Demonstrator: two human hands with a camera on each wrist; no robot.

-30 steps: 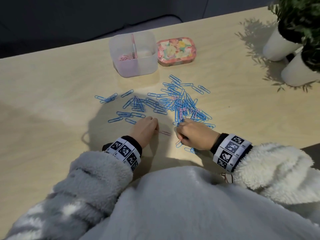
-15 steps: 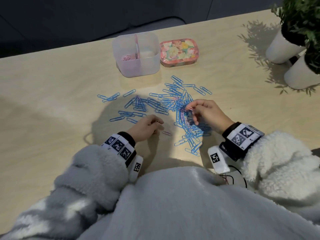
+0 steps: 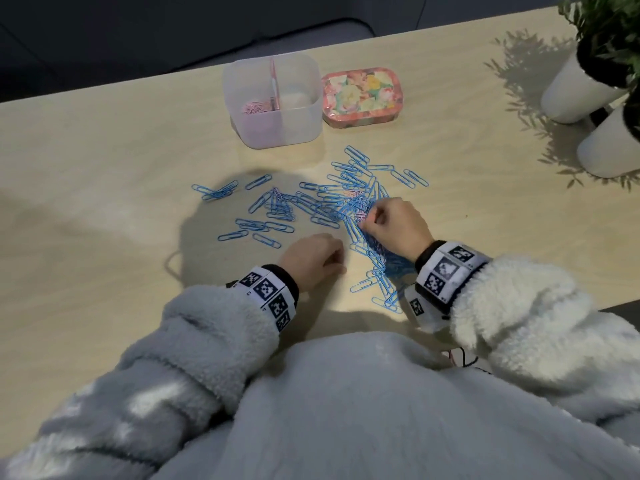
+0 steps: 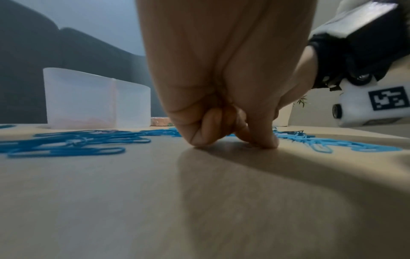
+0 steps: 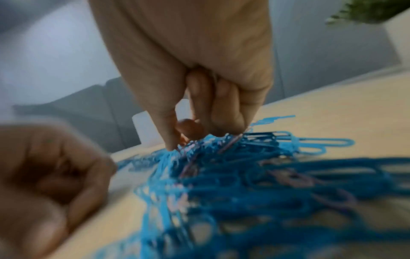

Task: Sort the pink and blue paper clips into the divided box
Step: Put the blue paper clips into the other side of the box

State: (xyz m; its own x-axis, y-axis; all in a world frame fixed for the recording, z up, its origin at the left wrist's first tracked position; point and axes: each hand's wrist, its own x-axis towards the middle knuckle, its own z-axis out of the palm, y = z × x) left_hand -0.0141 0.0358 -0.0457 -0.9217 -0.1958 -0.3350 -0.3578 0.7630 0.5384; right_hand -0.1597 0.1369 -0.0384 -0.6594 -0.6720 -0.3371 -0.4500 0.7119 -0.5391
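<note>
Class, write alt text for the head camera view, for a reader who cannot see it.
A person's right hand picks at a heap of blue paper clips on a wooden table, fingers curled at a pink clip. The left hand rests curled on the table. Behind stands a divided box with pink clips in its left compartment.

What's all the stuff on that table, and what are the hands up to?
Blue paper clips: many, blue, scattered and heaped mid-table.
Pink paper clips: a few, pink, mixed into the heap; more in the box's left compartment.
Divided box: one, translucent, far side of the table; nothing visible in its right compartment.
Floral tin: one, pink patterned, right of the box.
Plant pots: two, white, far right corner.
Table: one, light wood.
Left hand: fingers curled, resting on the table beside the heap.
Right hand: fingers reaching into the heap at a pink clip.
</note>
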